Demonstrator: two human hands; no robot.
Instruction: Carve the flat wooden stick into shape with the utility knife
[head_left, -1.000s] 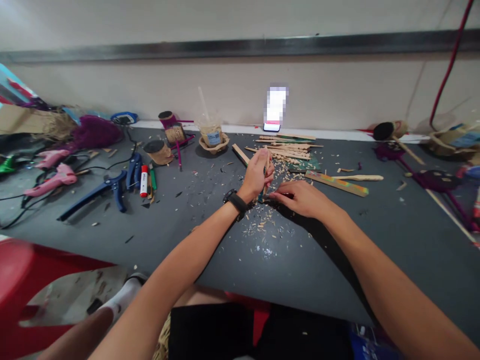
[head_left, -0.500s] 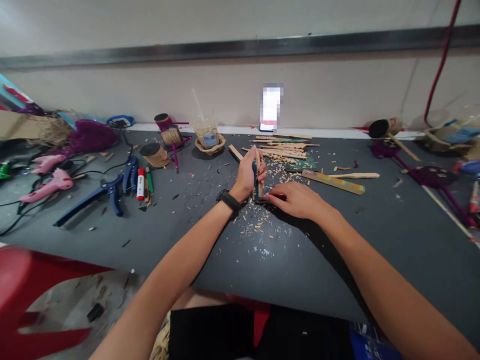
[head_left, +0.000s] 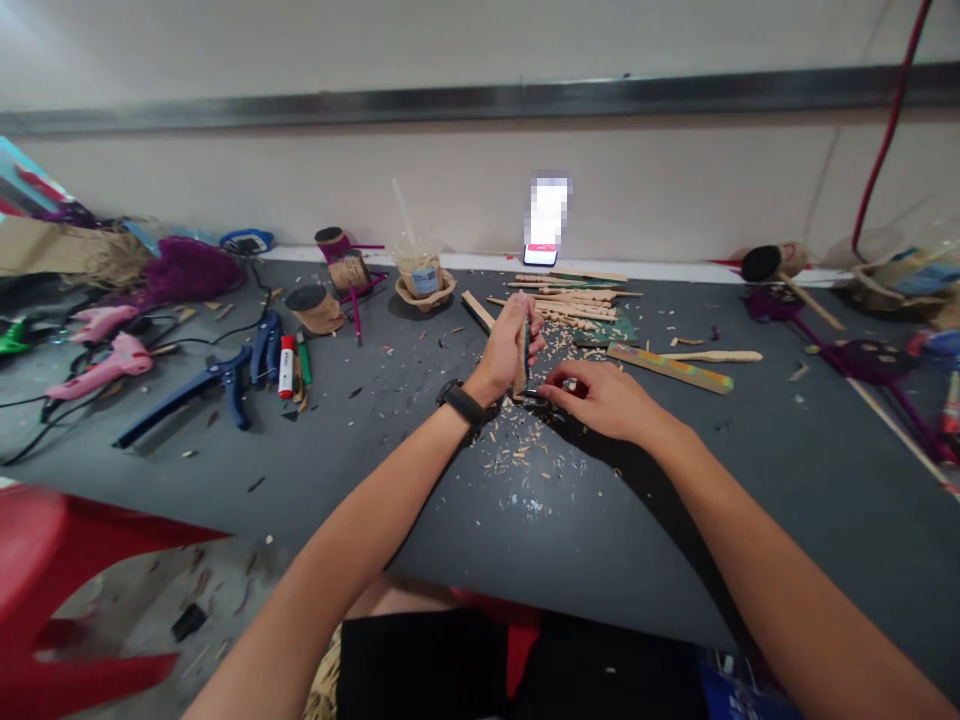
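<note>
My left hand is wrapped round a wooden strip, held upright with its lower end close to the table. Bare wood shows on the strip's near side and a blue-green face on its right. My right hand pinches a small thin dark blade-like piece, its tip at the strip's lower end; most of it is hidden by the fingers. Pale wood shavings lie scattered under and around both hands. Just beyond my left hand is a pile of carved wooden sticks.
A multicoloured wooden strip lies right of my hands. Behind stand a phone and a drink cup in a cardboard holder. At left are blue cutters, a red marker and pink glue guns. A red stool stands below.
The wooden strip has turned in my left hand: its blue-green face pointed left before and now points right. My right hand stays low beside it. The view has shifted slightly.
</note>
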